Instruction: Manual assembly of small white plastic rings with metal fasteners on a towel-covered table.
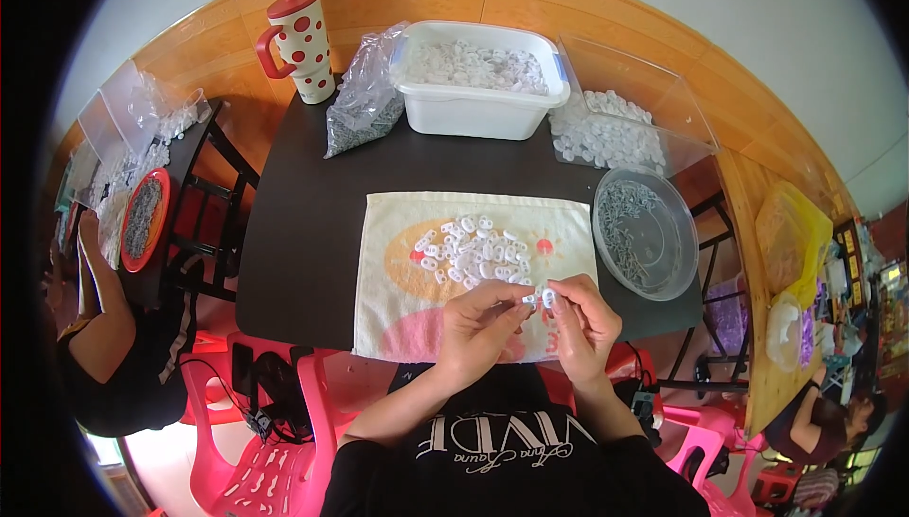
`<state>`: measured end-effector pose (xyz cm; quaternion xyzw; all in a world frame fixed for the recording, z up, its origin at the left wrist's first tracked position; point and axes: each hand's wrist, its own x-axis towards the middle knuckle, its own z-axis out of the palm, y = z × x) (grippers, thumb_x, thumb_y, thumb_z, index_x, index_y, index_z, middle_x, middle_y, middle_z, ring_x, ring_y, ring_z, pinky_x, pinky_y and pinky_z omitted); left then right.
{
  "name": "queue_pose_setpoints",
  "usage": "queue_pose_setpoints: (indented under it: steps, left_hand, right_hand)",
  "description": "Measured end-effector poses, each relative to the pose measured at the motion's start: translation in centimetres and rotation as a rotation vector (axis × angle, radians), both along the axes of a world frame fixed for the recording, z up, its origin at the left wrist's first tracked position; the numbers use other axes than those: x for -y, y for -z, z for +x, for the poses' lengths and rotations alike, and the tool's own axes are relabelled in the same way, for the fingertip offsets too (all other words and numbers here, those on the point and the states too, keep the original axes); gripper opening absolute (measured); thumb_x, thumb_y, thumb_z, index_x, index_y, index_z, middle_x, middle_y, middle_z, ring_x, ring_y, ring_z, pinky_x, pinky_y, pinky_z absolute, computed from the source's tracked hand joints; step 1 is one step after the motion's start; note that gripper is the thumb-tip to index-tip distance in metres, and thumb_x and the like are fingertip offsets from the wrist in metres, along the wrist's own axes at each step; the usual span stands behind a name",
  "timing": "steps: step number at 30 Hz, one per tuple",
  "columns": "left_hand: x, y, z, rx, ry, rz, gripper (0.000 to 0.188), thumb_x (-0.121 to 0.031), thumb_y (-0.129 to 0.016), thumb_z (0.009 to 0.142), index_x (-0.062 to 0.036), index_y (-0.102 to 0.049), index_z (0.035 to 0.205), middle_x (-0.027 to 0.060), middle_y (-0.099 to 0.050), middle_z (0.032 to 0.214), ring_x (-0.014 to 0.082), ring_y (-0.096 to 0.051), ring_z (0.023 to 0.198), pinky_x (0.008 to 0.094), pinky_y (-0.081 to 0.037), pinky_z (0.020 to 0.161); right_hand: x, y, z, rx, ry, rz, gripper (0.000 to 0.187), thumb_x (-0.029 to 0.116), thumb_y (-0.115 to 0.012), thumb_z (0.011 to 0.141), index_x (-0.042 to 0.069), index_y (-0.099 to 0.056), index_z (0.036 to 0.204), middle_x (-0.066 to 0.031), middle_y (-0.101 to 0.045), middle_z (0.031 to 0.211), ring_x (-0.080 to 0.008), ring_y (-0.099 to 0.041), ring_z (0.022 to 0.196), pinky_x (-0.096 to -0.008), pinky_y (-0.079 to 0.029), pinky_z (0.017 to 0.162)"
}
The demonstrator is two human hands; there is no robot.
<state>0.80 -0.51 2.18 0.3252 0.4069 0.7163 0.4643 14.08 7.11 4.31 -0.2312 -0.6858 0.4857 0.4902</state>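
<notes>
Delicately, the left hand (471, 335) pinches a small white piece (528, 299) between thumb and index finger; the right hand (587, 329) pinches an oval white piece (548, 298) just beside it, both over the towel (570, 219) near its near edge. The oval's long axis runs roughly near-to-far; the other's direction is too small to tell. Beyond, smooth, rounded plastic pieces (478, 252) lie heaped at mixed angles on the fuzzy cloth. By the table's (298, 233) right edge sits a round clear tub (670, 244) of slim grey fasteners (625, 223); at its far edge, a rectangular white tub (473, 115).
</notes>
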Motion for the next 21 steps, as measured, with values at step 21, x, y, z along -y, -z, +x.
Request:
queue_pose_setpoints:
  steps: [21]
  left_hand:
    - [-0.26, -0.07, 0.25, -0.119, -0.047, -0.053, 0.027, 0.009, -0.067, 0.087, 0.0003, -0.070, 0.113, 0.0042, -0.064, 0.090, 0.0077, -0.059, 0.075, 0.0220, -0.051, 0.064]
  right_hand:
    - [-0.64, 0.67, 0.18, 0.017, -0.010, 0.045, 0.017, -0.010, -0.058, 0.092, -0.009, -0.065, 0.108, -0.0074, -0.059, 0.091, -0.0062, -0.050, 0.073, -0.0186, -0.037, 0.062]
